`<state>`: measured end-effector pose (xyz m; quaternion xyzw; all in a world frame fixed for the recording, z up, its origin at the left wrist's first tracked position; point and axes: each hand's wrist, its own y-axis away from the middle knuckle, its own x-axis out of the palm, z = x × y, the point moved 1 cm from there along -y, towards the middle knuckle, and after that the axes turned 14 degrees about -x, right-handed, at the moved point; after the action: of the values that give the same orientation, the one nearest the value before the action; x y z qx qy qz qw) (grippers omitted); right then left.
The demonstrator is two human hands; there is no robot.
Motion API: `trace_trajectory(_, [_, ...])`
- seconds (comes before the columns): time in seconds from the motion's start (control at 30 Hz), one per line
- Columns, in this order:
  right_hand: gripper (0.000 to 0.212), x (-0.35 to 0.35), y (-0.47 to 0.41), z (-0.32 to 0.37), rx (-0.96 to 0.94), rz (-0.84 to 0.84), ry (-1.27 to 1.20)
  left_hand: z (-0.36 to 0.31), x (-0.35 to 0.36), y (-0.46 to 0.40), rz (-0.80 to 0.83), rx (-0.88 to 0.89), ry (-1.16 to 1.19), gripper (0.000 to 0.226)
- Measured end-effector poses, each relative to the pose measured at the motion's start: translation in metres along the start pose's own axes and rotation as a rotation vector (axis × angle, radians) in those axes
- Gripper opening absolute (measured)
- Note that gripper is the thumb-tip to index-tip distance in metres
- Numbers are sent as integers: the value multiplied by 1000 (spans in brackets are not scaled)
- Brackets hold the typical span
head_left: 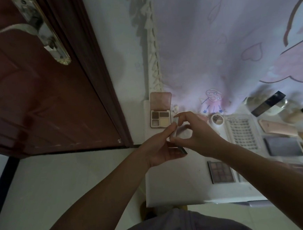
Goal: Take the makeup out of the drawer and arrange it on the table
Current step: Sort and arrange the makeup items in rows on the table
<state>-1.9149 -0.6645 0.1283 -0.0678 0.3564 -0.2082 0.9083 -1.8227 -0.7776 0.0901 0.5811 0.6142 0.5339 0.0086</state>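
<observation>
Both hands meet above the left part of the white tabletop (pixel 170 186), forearms reaching in from the lower corners and converging. The left hand (pixel 160 148) lies palm up with fingers extended forward, cradling the dark base of a small flat hinged makeup compact (pixel 176 142) on its fingers, thumb pressed against the case's near edge. The right hand (pixel 197 134) arches over it from the right, wrist bent, index finger and thumb curled into a ring that pinches the pale raised lid at its top and bottom ends; the other fingers are tucked beneath. The compact is thus held in the air between the two hands, partly opened, its lid standing nearly on edge.

Just beyond the left hand's fingertips, an open rose-pink square eyeshadow palette (pixel 160 112) with four pans lies on the table, lid propped up toward the wall. Below the right forearm, a flat rectangular palette of mauve shades (pixel 221 171) rests on the surface. To the right of the right hand sit a small round white pot (pixel 217 120), a white tray of false lashes in rows (pixel 241 131), a pink-gold rectangular case (pixel 277 128), a grey flat case (pixel 283 146) and a black-capped glass bottle (pixel 267 104) lying tilted. Further right, brush handles are only partly visible. A dark brown wooden door (pixel 37 96) stands to the left of the left arm, and a pink patterned curtain (pixel 223 45) hangs beyond both hands.
</observation>
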Motion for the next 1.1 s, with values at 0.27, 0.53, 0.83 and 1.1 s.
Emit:
trace_trajectory(0.27, [33,3,3,13,-71,-60,44,-3,1,1,-31,86,13,62])
trace_trajectory(0.53, [31,-3,1,22,-112,-38,39,-1,4,5,53,135,31,46])
trace_trajectory(0.83, [48,-17,-9,28,121,110,-188,-11,1,21,73,68,-8,71])
trace_trajectory(1.1, [33,-45,-23,30,218,191,-366,-18,15,31,122,-2,262,63])
